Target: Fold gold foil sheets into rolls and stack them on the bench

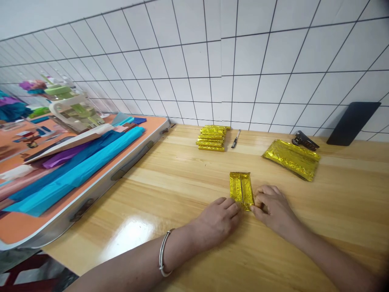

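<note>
A small sheet of shiny gold foil paper (246, 185) lies on the wooden table with its two sides folded in, meeting at a seam down the middle. My left hand (219, 217), a silver bangle on its wrist, has its fingers curled against the sheet's near left corner. At the near right corner, my right hand (273, 207) pinches the edge between thumb and curled fingers. Rolled or folded gold foil strips (212, 138) lie in a row farther back. To the right rests a stack of flat gold foil sheets (293, 159).
A pen (236, 139) lies beside the foil strips. Behind the stack sit a black stapler (304, 140) and a dark phone-like slab (352, 123) leaning on the tiled wall. Leftward, an orange-topped table (82, 178) bears blue tissue paper (91, 166) and a green-lidded jug (73, 109).
</note>
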Available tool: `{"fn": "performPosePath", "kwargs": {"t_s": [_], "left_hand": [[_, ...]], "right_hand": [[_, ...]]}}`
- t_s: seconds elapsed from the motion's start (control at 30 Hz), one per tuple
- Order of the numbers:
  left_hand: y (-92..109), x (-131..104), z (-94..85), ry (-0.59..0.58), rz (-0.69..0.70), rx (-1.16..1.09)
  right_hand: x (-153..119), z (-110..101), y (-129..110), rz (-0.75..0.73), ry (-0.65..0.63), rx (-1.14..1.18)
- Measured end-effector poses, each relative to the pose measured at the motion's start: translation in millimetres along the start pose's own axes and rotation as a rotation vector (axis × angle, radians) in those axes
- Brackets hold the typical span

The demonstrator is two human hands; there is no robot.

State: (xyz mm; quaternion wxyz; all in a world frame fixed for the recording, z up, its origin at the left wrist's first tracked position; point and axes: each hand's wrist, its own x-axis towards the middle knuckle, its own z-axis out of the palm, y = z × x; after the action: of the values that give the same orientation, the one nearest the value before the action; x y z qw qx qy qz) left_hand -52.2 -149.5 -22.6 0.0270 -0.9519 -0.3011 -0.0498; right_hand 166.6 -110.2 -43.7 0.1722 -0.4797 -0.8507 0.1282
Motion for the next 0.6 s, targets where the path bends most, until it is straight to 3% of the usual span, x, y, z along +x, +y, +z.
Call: {"fn": "performPosePath", "kwargs": {"t_s": [0.27,0.6], "left_hand": [[16.6,-0.4,-4.3,-0.032,-0.102,0.0],[16.0,-0.4,-4.1,-0.018,-0.159,-0.033]], "right_hand": [[0.2,-4.1,1.4,-0.015,-0.006,0.016],[-0.1,-4.8,9.1,0.005,0.027,0.017]]}}
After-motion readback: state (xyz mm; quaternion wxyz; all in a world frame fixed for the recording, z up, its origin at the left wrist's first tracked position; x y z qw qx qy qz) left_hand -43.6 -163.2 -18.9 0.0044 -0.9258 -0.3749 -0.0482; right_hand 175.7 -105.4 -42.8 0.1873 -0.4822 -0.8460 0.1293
